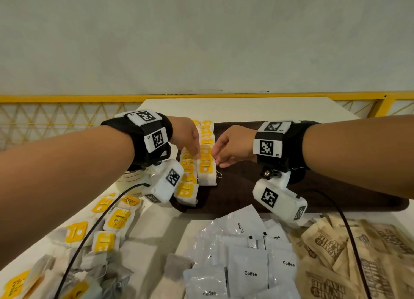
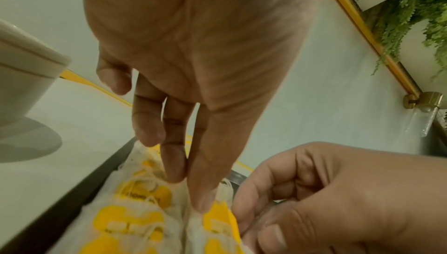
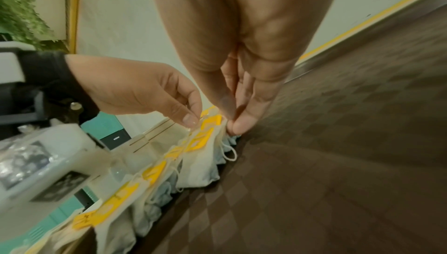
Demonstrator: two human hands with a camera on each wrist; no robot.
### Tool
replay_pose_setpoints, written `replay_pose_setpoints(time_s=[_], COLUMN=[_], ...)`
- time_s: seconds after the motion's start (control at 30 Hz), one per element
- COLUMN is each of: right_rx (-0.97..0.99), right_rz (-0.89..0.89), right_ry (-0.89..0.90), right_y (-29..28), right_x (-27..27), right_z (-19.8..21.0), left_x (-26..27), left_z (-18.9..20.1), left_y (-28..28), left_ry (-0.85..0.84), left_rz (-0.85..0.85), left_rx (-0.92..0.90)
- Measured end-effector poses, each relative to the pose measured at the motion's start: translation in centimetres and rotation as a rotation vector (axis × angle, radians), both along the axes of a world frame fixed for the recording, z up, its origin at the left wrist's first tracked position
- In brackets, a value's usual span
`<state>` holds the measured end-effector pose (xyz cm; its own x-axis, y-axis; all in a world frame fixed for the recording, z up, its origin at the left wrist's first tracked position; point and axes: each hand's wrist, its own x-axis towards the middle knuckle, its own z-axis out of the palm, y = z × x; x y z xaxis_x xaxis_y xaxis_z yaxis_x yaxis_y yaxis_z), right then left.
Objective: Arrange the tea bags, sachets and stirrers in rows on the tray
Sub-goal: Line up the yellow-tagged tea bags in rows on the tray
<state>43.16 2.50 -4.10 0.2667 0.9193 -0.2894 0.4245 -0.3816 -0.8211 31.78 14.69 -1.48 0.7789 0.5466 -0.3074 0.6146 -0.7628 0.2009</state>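
Both hands (image 1: 189, 139) (image 1: 233, 145) pinching one tea bag (image 1: 205, 155); two rows on tray (image 1: 313, 186)

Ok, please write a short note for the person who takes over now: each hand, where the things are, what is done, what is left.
Left hand: fingers down on the tea bag rows, seemingly pinching one.
Right hand: pinches a bag's edge in the second row.
Tray: two tea bag rows at its left side, the rest bare.
Left to do: loose tea bags, coffee sachets and brown sachets lie on the table. No stirrers visible.
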Motion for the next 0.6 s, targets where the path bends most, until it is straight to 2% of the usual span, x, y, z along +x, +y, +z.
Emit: replay_pose_setpoints(time_s=[0.1,0.23,0.3,0.47,0.6], right_rx=[0.002,-0.044,-0.093,-0.268,-0.304], right_rz=[-0.007,-0.029,0.047,0.379,0.434], right_ry=[-0.062,-0.019,-0.078,-0.141,-0.237], right_y=[0.1,-0.3,-0.6,-1.4,-1.1], right_x=[0.3,0.8,0.9,0.3,0.0], right_z=[0.2,0.6,0.5,0.6,0.5], left_x=[-0.4,-0.6,-0.6,-0.7,-0.9], left_z=[0.4,0.6,0.7,0.5,0.6], left_y=[0.3,0.5,0.5,0.3,0.3], left_ry=[-0.032,-0.064,-0.071,-0.067,-0.053], left_rz=[0.039,0.078,0.083,0.080,0.096], left_rx=[0.004,0.008,0.006,0.000,-0.004])
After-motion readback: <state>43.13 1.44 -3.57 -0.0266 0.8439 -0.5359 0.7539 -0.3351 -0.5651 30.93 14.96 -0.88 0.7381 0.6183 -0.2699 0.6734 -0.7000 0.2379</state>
